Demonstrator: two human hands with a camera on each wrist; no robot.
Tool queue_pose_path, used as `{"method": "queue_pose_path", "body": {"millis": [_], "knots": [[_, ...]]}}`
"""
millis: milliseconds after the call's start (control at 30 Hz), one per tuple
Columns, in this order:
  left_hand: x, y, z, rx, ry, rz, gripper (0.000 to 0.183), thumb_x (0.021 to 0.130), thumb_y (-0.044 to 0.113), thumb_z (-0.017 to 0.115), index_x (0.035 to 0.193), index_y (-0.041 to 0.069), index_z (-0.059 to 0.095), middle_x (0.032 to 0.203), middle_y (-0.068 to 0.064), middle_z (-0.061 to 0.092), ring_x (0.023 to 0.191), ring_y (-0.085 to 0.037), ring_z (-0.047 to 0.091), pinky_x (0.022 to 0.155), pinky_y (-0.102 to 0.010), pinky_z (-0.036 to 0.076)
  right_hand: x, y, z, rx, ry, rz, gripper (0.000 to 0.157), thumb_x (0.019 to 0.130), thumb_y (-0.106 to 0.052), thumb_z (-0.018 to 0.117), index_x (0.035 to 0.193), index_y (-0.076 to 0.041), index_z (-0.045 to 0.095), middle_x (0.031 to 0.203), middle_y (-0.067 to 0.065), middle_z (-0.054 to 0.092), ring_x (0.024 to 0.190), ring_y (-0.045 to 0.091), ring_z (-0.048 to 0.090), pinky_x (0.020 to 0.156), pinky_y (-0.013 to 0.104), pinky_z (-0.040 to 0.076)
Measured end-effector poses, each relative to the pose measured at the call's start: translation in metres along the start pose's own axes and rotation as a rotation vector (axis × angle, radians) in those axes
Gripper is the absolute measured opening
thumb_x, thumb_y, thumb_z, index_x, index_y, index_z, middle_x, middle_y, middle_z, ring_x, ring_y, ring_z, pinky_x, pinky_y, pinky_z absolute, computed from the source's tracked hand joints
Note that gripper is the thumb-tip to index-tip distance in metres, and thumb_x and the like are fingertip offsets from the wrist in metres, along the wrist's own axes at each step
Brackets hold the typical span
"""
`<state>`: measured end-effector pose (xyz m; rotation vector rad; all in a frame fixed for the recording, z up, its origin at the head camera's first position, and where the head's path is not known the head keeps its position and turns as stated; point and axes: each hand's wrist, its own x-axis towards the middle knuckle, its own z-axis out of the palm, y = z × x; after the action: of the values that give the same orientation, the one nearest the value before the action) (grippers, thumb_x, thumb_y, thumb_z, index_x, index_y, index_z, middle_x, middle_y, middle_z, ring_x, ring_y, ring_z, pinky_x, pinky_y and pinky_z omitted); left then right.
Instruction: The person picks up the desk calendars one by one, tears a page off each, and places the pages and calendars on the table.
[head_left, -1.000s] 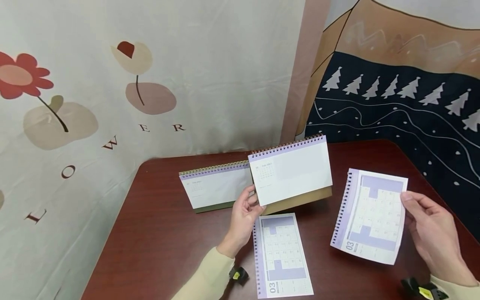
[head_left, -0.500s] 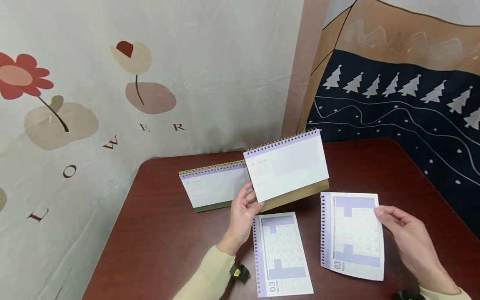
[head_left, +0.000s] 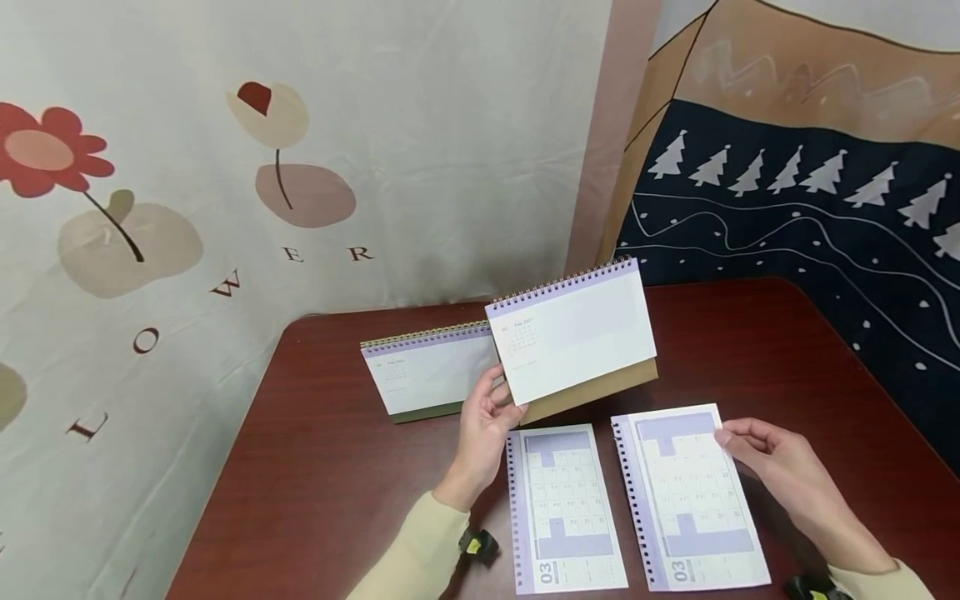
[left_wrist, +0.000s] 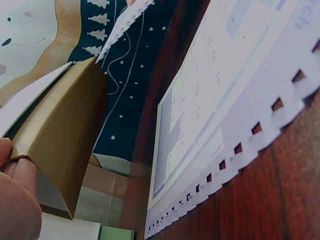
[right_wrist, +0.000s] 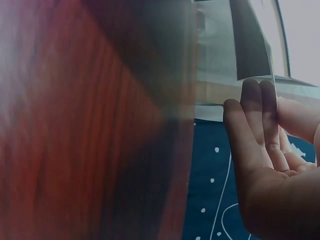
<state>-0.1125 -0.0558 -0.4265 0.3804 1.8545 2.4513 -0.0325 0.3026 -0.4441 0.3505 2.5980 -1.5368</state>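
My left hand (head_left: 480, 442) grips the lower left corner of a spiral-bound desk calendar (head_left: 577, 333) with a tan stand, tilted up. The left wrist view shows the fingers at the end of its folded cardboard stand (left_wrist: 65, 130). A loose calendar page (head_left: 566, 517), marked 03 and with punched holes along its left side, lies on the table below. To its right, my right hand (head_left: 791, 479) pinches a matching calendar page (head_left: 690, 500) near its upper right edge. In the right wrist view, thumb and fingers hold that page (right_wrist: 252, 45) from either side.
Behind the left hand, a second desk calendar (head_left: 427, 379) with a green stand stands on the dark red table (head_left: 300, 500), partly hidden. A flower-printed cloth (head_left: 450, 125) hangs behind the table, and a dark tree-patterned cloth (head_left: 787, 217) at the right.
My right hand has brought its page leftward and down, beside the lying page. The calendar in my left hand rose slightly and shifted a little left, then stayed.
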Motion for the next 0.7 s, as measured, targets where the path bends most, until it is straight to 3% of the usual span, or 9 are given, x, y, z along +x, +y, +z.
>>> {"method": "queue_pose_path", "body": {"millis": [467, 700], "knots": [[0.000, 0.000, 0.000, 0.002, -0.007, 0.001, 0.061, 0.086, -0.024, 0.052, 0.144, -0.006, 0.048, 0.137, -0.027, 0.062, 0.102, -0.012, 0.071, 0.090, -0.030, 0.057, 0.016, -0.002, 0.003, -0.133, 0.018, -0.069, 0.044, 0.104, -0.029, 0.063, 0.121, 0.011, 0.065, 0.104, 0.020, 0.075, 0.082, 0.015, 0.071, 0.069, 0.023, 0.058], [0.000, 0.001, 0.000, 0.016, 0.000, -0.003, 0.060, 0.086, -0.023, 0.053, 0.143, -0.005, 0.048, 0.136, -0.026, 0.063, 0.097, -0.010, 0.072, 0.086, -0.027, 0.057, 0.019, -0.006, 0.004, -0.226, 0.008, -0.109, 0.035, 0.102, -0.025, 0.067, 0.115, 0.008, 0.070, 0.097, 0.014, 0.077, 0.081, 0.015, 0.071, 0.065, 0.024, 0.057]]}}
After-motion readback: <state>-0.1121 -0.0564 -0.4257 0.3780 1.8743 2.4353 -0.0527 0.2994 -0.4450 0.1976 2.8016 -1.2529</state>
